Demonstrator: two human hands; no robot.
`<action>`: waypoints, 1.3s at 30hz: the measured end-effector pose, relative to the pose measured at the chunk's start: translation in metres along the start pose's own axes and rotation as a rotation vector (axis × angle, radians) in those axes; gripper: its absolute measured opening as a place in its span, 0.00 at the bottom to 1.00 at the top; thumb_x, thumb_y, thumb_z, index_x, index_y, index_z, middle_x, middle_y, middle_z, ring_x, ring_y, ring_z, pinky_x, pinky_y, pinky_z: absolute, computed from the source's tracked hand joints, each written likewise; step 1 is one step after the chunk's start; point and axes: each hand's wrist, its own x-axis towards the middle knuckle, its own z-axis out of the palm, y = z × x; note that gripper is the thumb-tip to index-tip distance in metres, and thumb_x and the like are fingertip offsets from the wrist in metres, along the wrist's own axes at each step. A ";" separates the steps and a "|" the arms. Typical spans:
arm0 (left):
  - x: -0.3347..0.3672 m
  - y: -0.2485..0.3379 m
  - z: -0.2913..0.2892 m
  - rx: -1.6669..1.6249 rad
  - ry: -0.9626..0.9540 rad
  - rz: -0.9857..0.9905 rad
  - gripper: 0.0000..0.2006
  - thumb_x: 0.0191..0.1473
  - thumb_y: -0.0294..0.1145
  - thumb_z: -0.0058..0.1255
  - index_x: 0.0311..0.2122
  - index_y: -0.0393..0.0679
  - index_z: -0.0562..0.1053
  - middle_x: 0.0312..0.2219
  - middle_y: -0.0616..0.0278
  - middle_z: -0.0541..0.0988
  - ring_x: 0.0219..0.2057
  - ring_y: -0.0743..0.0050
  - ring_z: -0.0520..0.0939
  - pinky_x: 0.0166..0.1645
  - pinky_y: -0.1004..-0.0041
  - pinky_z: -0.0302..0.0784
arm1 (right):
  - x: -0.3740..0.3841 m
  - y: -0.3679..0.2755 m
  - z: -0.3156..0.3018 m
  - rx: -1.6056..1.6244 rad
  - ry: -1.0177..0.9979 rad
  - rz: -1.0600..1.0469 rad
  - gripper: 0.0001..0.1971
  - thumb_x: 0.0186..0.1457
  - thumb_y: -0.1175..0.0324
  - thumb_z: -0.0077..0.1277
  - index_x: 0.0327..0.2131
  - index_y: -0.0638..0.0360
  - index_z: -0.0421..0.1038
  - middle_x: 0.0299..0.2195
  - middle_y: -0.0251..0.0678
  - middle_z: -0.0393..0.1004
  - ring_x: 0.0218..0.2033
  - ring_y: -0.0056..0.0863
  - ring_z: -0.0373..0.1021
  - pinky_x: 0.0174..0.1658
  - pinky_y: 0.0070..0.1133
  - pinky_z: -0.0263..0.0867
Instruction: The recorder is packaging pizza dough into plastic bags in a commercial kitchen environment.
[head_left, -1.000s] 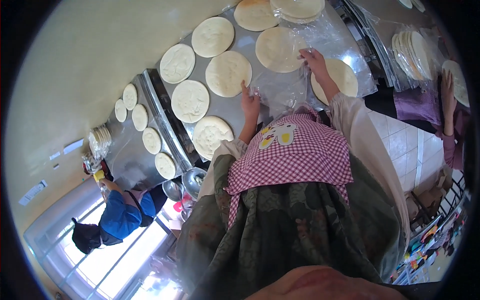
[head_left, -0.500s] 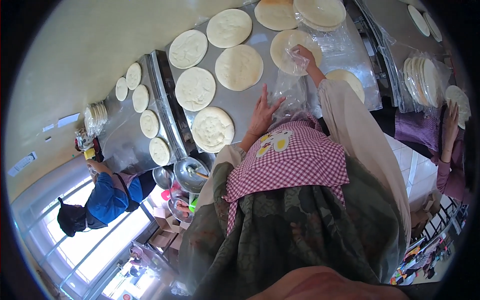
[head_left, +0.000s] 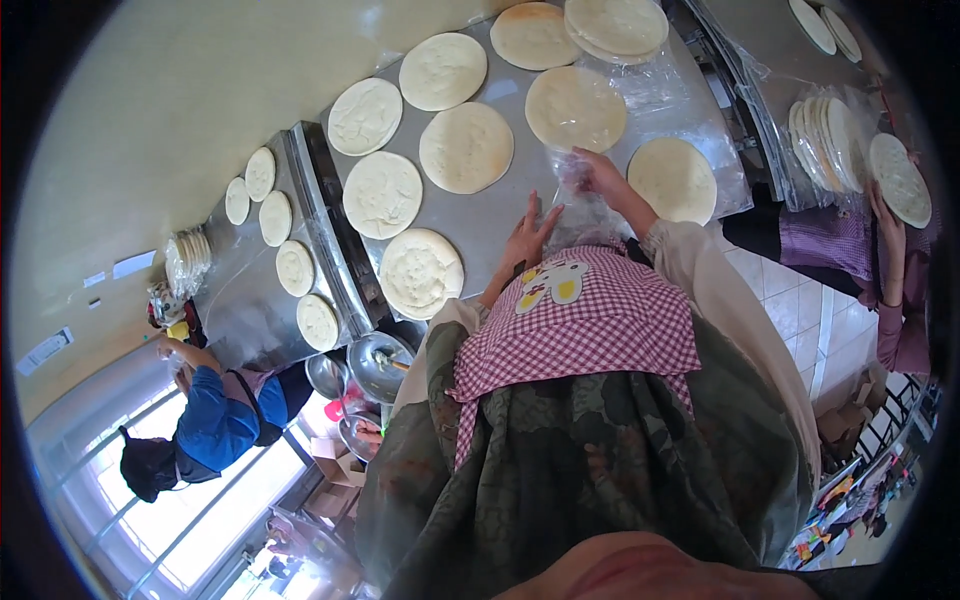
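A clear plastic bag (head_left: 590,205) lies crumpled at the near edge of a steel table (head_left: 495,215). My right hand (head_left: 600,175) is closed on the bag's upper part. My left hand (head_left: 528,235) is next to the bag's left side, fingers spread, touching the bag or the table. Several round pale flatbreads lie on the table: one (head_left: 575,108) just beyond my right hand, one (head_left: 672,180) to its right on plastic film, one (head_left: 420,272) left of my left hand.
A second steel table (head_left: 240,300) at left carries smaller flatbreads. A person in blue (head_left: 215,420) stands by it. Metal bowls (head_left: 375,365) sit below the table corner. At right, another person's hand (head_left: 885,215) is near stacked flatbreads (head_left: 830,135) in plastic.
My right hand has drawn back from the far flatbread toward me, with the plastic bag. My left hand has stayed beside the bag. The view has shifted so the table sits higher.
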 end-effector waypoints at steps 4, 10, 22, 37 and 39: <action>-0.006 -0.005 0.003 -0.003 0.105 -0.029 0.37 0.39 0.22 0.44 0.56 0.58 0.47 0.56 0.43 0.37 0.50 0.40 0.60 0.50 0.59 0.61 | 0.026 0.009 0.026 0.159 -0.255 -0.119 0.21 0.42 0.73 0.46 0.44 0.56 0.60 0.38 0.31 0.66 0.39 0.22 0.64 0.38 0.19 0.62; -0.016 -0.009 0.012 0.232 0.191 -0.072 0.36 0.40 0.27 0.43 0.57 0.54 0.46 0.55 0.39 0.36 0.55 0.37 0.48 0.55 0.52 0.49 | 0.028 0.009 0.064 -0.730 0.076 -0.391 0.22 0.42 0.65 0.49 0.43 0.58 0.61 0.42 0.36 0.64 0.42 0.23 0.63 0.41 0.21 0.62; -0.001 -0.006 0.015 0.473 0.137 0.119 0.30 0.43 0.31 0.44 0.54 0.52 0.53 0.55 0.45 0.44 0.56 0.43 0.44 0.56 0.50 0.40 | -0.016 0.018 0.004 -0.881 0.125 -0.806 0.17 0.47 0.67 0.44 0.43 0.57 0.62 0.42 0.40 0.64 0.46 0.36 0.58 0.51 0.26 0.51; 0.027 0.022 0.008 -0.003 0.102 -0.101 0.23 0.54 0.42 0.30 0.56 0.59 0.48 0.53 0.35 0.45 0.53 0.33 0.50 0.51 0.41 0.48 | -0.072 0.070 -0.170 -0.811 1.129 -0.021 0.38 0.25 0.51 0.61 0.43 0.59 0.61 0.45 0.45 0.61 0.48 0.38 0.57 0.50 0.30 0.52; 0.029 0.025 0.007 -0.031 0.086 -0.137 0.23 0.55 0.43 0.29 0.56 0.59 0.48 0.53 0.35 0.44 0.53 0.33 0.50 0.51 0.41 0.48 | -0.068 0.070 -0.155 -0.590 1.069 -0.167 0.37 0.23 0.55 0.64 0.41 0.59 0.62 0.38 0.42 0.68 0.41 0.37 0.63 0.46 0.30 0.57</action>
